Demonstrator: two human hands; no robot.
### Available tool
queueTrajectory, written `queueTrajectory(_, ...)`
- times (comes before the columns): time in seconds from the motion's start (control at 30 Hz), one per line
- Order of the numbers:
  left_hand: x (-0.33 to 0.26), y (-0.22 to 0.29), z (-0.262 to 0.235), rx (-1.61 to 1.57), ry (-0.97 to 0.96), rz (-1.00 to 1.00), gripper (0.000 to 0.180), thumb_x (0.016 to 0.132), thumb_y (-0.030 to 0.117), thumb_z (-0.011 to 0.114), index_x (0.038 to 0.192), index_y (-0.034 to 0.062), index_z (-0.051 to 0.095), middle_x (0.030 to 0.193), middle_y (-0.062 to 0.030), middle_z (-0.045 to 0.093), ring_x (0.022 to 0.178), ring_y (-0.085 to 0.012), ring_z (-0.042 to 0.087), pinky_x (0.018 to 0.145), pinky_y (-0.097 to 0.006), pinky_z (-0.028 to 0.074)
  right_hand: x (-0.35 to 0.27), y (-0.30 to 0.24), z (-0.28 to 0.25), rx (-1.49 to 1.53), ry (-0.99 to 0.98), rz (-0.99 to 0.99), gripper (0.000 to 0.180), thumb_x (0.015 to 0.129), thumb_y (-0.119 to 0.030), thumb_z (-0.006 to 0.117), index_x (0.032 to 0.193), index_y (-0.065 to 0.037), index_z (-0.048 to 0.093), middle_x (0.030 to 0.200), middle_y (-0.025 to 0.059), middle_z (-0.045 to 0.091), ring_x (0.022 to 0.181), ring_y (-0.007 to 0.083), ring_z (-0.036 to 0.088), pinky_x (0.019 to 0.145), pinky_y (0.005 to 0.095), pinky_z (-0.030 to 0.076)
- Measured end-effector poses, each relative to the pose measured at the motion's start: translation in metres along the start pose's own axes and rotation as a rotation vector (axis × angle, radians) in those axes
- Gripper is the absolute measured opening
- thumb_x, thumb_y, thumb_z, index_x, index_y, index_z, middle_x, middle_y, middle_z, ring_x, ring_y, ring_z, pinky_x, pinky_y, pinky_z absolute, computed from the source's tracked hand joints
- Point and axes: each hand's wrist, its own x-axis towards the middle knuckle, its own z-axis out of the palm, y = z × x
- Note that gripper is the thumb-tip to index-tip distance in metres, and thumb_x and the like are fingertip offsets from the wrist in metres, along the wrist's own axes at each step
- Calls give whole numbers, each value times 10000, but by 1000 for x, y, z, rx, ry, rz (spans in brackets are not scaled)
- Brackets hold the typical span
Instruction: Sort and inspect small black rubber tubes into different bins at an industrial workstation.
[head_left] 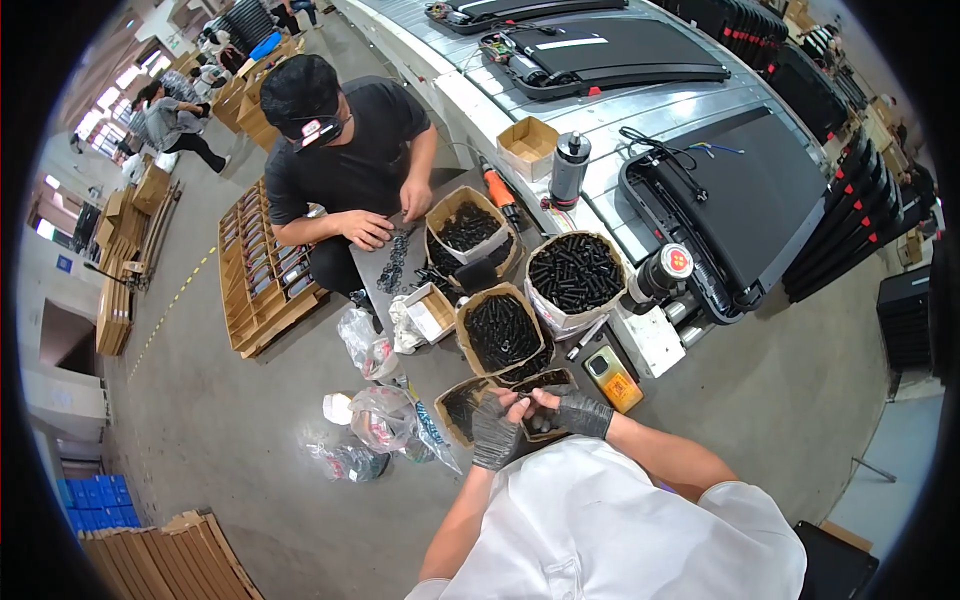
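Observation:
My left hand [496, 428] and my right hand [582, 412] wear grey gloves with bare fingertips. Their fingers pinch together close in front of me, and whatever they hold is too small and dark to make out. Right under them stands an open cardboard box [556, 378] with dark contents, beside another open box [448, 408] on the left. Just beyond is a carton [463, 338] full of small black parts. Farther right sits a round tub [618, 262] heaped with short black cylindrical pieces.
A co-worker [345, 150] sits across the grey table, both hands near a row of small dark parts [393, 262]. A phone [612, 378] lies to my right. Beyond it, a metal roller conveyor [640, 130] carries black treadmill-like bases [740, 190]. Plastic bags [385, 415] lie at left.

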Motion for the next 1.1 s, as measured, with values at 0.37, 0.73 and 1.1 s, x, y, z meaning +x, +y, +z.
queueTrajectory(0.37,18,25,-3,297,-102,154,180,835,114,642,970,-4,659,881,-158,614,832,-305,610,742,-379,485,1,-16,9,207,-108,-51,384,1000,-351,456,1039,-18,642,979,44,651,923,129,587,848,291,475)
queueTrajectory(0.73,90,5,-48,501,-64,298,133,828,134,655,903,26,679,826,-145,625,776,-295,613,721,-365,484,25,38,-24,184,9,-83,311,954,-176,533,1186,27,577,1055,103,649,955,158,610,874,292,499)
queueTrajectory(1.1,187,-12,-46,1000,-245,160,210,790,243,676,905,72,714,948,-168,614,906,-343,620,794,-438,489,25,67,-45,-73,90,-138,205,826,36,499,1010,20,589,930,100,613,885,181,612,784,319,524)
